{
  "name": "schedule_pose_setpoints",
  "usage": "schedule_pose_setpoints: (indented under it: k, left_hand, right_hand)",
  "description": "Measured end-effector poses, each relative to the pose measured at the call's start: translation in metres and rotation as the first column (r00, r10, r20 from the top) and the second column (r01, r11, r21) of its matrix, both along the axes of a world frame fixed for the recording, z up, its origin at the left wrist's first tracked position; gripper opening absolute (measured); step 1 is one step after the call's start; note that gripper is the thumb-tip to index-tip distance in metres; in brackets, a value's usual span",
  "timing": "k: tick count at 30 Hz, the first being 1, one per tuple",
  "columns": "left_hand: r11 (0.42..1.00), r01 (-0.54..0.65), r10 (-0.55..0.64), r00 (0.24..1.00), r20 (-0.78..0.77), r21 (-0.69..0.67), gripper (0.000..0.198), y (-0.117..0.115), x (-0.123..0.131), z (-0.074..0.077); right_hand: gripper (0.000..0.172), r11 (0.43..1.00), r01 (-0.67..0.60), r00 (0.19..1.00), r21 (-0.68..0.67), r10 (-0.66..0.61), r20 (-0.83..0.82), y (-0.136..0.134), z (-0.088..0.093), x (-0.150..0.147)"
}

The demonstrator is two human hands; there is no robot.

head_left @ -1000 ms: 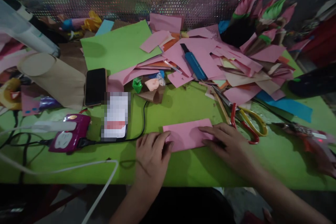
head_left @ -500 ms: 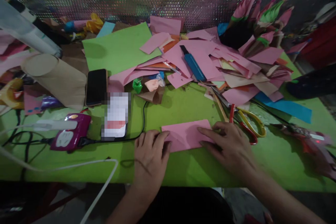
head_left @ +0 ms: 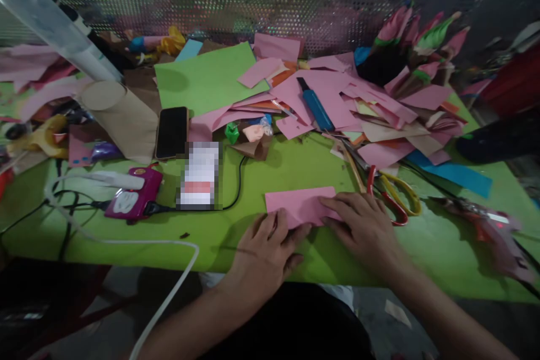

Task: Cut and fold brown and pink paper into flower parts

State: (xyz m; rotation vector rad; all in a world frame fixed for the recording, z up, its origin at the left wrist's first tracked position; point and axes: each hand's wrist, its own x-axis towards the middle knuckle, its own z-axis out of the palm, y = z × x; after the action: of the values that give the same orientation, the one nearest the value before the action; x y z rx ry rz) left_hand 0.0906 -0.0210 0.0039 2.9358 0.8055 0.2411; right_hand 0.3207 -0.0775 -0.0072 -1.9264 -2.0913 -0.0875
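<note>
A small pink paper rectangle (head_left: 297,204) lies flat on the green table (head_left: 270,174) near its front edge. My left hand (head_left: 266,250) rests on the paper's lower left corner, fingers stretched out flat. My right hand (head_left: 366,232) lies on the paper's right end, fingers extended and pressing down. Neither hand grips anything. Just right of my right hand lie scissors (head_left: 392,197) with red and yellow handles.
A heap of pink paper scraps (head_left: 337,95) with a blue utility knife (head_left: 315,108) fills the back right. A green sheet (head_left: 206,79), black phone (head_left: 172,132), cardboard tube (head_left: 122,118), magenta device (head_left: 135,199) with cables, and a glue gun (head_left: 485,219) lie around.
My left hand moved right onto the paper's lower left corner. The head camera shifted, so everything sits further right and the table edge higher. The right hand stays on the paper.
</note>
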Motion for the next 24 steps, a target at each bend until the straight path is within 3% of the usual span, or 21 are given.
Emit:
schedule_pose_setpoints:
  k: [4,10,17,24]
  left_hand:
    - [1.0,-0.007,0.007,1.0,-0.014,-0.003,0.054,-0.001,0.001,-0.003]
    - [1.0,-0.029,0.029,1.0,0.012,0.005,0.038,0.0,0.001,-0.004]
    - [1.0,-0.008,0.008,1.0,0.012,-0.022,0.044,0.003,-0.013,-0.001]
    - [0.999,0.009,-0.01,1.0,0.03,0.031,0.044,0.009,-0.039,-0.004]
  right_hand:
    - [0.031,1.0,0.007,1.0,0.014,-0.007,0.019,-0.008,0.012,-0.014]
    - [0.047,0.969,-0.226,0.973,-0.101,0.219,-0.071,-0.029,0.01,-0.043]
    - [0.053,0.99,-0.107,0.994,-0.088,0.107,0.002,-0.052,-0.005,-0.016]
    - [0.049,0.993,-0.109,0.994,-0.049,0.11,0.003,-0.056,-0.004,-0.008]
